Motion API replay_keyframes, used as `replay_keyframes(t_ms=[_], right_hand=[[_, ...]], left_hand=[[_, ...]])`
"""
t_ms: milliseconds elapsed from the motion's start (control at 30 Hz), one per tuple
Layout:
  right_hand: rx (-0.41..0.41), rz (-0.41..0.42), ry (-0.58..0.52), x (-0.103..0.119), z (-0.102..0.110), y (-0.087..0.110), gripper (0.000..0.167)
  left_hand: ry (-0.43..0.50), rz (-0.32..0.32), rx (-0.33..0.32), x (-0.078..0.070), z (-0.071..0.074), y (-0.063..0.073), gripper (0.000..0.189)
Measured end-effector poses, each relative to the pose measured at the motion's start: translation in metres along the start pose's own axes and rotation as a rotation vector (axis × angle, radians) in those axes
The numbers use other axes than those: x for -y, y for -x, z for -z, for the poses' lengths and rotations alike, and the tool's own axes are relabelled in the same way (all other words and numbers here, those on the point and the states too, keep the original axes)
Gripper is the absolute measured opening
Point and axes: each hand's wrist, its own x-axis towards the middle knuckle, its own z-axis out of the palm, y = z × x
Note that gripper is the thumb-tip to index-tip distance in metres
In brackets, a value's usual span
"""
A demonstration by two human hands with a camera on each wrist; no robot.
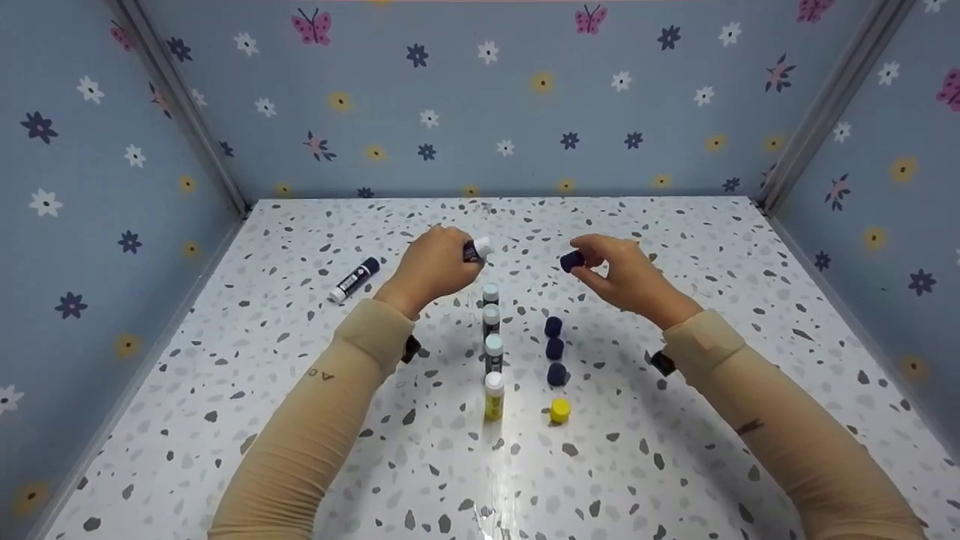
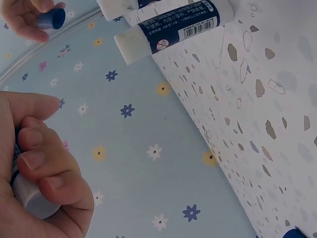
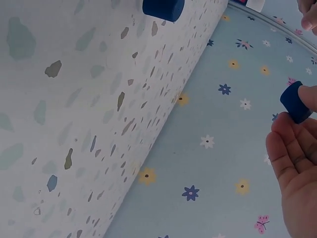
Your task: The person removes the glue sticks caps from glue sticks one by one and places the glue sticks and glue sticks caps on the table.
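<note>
My left hand grips a dark-labelled glue stick, its white end pointing right; the fingers curl round it in the left wrist view. Off to the right, my right hand pinches a dark blue cap between thumb and fingertips. Cap and stick are apart, both above the table. Below the left hand, uncapped glue sticks stand upright in a line: several dark-labelled ones and a yellow one at the near end. Beside them sit three dark blue caps and a yellow cap.
A capped glue stick lies on its side left of the left hand. The speckled white table is bounded by blue flowered panels at the back and both sides.
</note>
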Motion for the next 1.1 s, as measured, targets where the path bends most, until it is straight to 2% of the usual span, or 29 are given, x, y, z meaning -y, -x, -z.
replay_keyframes(t_ms=[300, 667, 1100], right_hand=[[0.065, 0.005, 0.016, -0.006, -0.011, -0.005, 0.030], [0.186, -0.089, 0.046, -0.011, -0.026, -0.008, 0.030], [0.331, -0.118, 0.104, -0.018, -0.042, -0.012, 0.027]], left_hand=[[0.105, 0.023, -0.030, 0.011, -0.008, -0.005, 0.042], [0.176, 0.047, -0.044, 0.016, -0.016, -0.009, 0.040], [0.312, 0.058, -0.063, 0.025, -0.020, -0.008, 0.042]])
